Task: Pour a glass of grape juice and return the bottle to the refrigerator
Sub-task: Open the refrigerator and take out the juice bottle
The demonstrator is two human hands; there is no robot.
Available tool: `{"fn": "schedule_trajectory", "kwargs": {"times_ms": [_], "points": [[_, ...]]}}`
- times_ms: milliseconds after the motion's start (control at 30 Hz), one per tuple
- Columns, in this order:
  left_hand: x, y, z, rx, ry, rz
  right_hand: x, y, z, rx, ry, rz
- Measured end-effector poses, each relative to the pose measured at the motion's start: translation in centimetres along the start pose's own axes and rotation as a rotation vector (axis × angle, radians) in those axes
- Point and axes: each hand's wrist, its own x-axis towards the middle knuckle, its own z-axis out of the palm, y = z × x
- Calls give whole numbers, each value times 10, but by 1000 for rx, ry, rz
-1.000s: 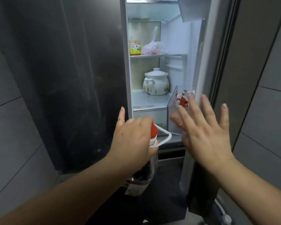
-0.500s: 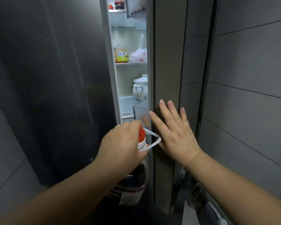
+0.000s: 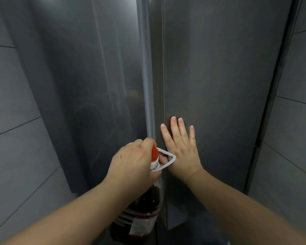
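Observation:
My left hand (image 3: 131,163) grips the neck of a large bottle of dark grape juice (image 3: 141,213) with a red cap (image 3: 155,153) and a white carry loop (image 3: 167,161). The bottle hangs upright in front of the refrigerator's centre seam. My right hand (image 3: 181,147) lies flat, fingers apart, on the grey right refrigerator door (image 3: 219,85), which stands shut against the left door (image 3: 95,85). Nothing of the refrigerator's inside shows.
Grey tiled walls (image 3: 11,121) flank the refrigerator on both sides, the right one (image 3: 293,129) close to the door's hinge edge. A dark floor shows below the bottle.
The right refrigerator door has swung shut under my right hand, hiding the shelves, jar and pot. My left hand still holds the bottle at about the same place.

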Motion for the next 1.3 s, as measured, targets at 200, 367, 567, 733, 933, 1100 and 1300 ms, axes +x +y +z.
{"fn": "schedule_trajectory", "kwargs": {"times_ms": [200,367,567,733,933,1100,1300], "points": [[17,-7,15,80,12,-58,15,3,44,0,14,-109],[28,-11,26,118,18,-91,24,5,67,-19,61,-146],[38,-13,40,123,19,-115,33,6,83,-46,26,-191],[51,-16,50,121,23,-131,41,11,95,-5,1,-222],[66,-10,65,104,3,-108,-2,34,119,1,-121,-311],[75,-1,89,78,-54,-109,-39,53,143,-41,-351,-266],[81,10,114,41,-99,-95,-40,54,141,18,-367,-280]]}}
